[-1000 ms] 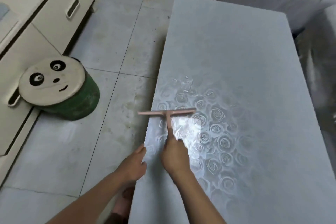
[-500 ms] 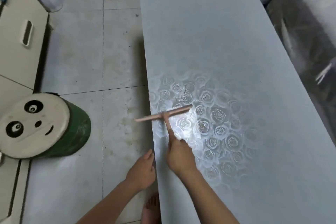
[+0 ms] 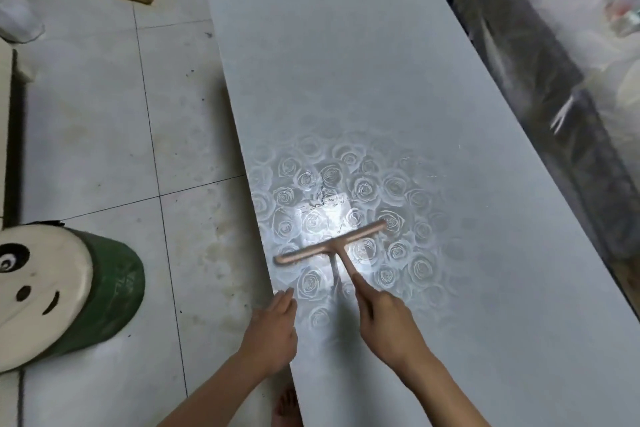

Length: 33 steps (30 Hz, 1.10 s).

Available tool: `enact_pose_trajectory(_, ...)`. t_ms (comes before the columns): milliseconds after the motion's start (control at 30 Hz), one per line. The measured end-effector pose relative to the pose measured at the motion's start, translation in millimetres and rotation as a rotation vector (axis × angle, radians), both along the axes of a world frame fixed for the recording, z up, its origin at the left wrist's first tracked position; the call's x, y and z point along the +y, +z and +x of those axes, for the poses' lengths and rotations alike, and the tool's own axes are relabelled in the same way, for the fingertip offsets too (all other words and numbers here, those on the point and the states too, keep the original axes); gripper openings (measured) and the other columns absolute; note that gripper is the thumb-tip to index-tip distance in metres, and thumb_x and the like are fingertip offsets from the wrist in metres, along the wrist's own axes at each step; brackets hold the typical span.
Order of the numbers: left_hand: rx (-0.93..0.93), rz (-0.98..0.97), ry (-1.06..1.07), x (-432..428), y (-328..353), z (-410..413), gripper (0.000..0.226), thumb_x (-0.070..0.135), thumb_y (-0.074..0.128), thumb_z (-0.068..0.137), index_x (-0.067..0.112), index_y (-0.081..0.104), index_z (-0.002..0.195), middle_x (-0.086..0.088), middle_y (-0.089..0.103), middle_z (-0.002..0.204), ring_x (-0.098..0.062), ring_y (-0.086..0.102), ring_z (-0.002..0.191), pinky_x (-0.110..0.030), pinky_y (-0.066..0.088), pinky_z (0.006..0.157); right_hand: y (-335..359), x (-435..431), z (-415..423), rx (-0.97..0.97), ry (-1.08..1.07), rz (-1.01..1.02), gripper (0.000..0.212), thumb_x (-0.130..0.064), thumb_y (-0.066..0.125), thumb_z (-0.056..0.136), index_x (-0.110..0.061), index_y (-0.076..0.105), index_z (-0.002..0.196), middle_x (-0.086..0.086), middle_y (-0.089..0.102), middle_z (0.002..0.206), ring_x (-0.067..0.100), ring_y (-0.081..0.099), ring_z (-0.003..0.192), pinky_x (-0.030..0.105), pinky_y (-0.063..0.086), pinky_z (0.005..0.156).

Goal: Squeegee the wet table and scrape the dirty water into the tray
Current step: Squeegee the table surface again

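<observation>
Squeegee (image 3: 332,246): blade down on the wet, rose-patterned table (image 3: 346,80), its left end just inside the table's left edge. Left to right: panda stool (image 3: 69,288) on the floor, well apart; left hand (image 3: 273,326), fingers straight, touching that edge; right hand (image 3: 384,319) gripping the handle, blade beyond its fingertips.

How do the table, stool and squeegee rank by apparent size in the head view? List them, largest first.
1. Table, filling most of the frame.
2. Stool, partly cut off at the left edge.
3. Squeegee, clearly smallest.
</observation>
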<state>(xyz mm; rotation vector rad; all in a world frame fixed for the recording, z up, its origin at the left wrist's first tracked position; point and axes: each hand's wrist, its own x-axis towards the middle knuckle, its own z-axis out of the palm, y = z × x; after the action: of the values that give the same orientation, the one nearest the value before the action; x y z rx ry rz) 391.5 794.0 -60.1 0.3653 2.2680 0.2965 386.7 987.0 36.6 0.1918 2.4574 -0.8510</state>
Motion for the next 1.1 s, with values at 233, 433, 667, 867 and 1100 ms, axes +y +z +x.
enact_pose_trajectory(233,0.009,-0.091,-0.014,12,4,-1,0.055,0.022,0.030,0.099,0.010,0.013,0.151,-0.001,-0.003,0.161,-0.016,0.002,0.148,-0.037,0.015,0.118,0,20,8,0.104,-0.090,-0.095,0.042,-0.033,0.035,0.102,-0.046,0.037,0.141,-0.001,0.066,0.094,0.013,0.059,0.086,0.025,0.045,0.078)
enact_pose_trajectory(433,0.075,-0.099,-0.064,33,14,11,0.056,0.020,0.029,0.099,0.009,0.013,0.151,-0.001,0.001,0.161,-0.013,0.005,0.148,-0.035,0.018,0.117,8,90,113,0.040,-0.210,0.002,0.042,-0.036,0.050,0.096,-0.048,0.040,0.135,-0.010,0.067,0.109,0.008,0.061,0.103,0.012,0.041,0.082)
enact_pose_trajectory(667,0.054,-0.124,-0.145,80,21,67,0.059,0.022,0.032,0.098,0.009,0.011,0.152,-0.004,0.000,0.161,-0.016,0.008,0.148,-0.039,0.016,0.117,2,164,238,-0.050,-0.251,0.042,0.053,-0.037,0.054,0.092,-0.038,0.036,0.143,-0.009,0.063,0.104,0.005,0.058,0.094,0.018,0.044,0.083)
enact_pose_trajectory(867,0.062,-0.170,-0.216,122,24,135,0.055,0.021,0.033,0.096,0.007,0.020,0.148,-0.006,0.007,0.160,-0.022,0.018,0.145,-0.036,0.029,0.111,9,224,328,-0.026,-0.214,0.034,0.052,-0.033,0.052,0.095,-0.046,0.028,0.140,-0.008,0.055,0.090,0.007,0.056,0.084,0.024,0.045,0.077)
enact_pose_trajectory(1100,-0.025,-0.260,-0.194,143,20,180,0.045,0.022,0.035,0.094,0.008,0.036,0.138,-0.008,0.014,0.158,-0.024,0.030,0.138,-0.040,0.033,0.107,5,262,420,-0.044,-0.233,0.030,0.054,-0.042,0.046,0.095,-0.056,0.017,0.138,-0.008,0.047,0.084,0.008,0.058,0.080,0.021,0.046,0.074)
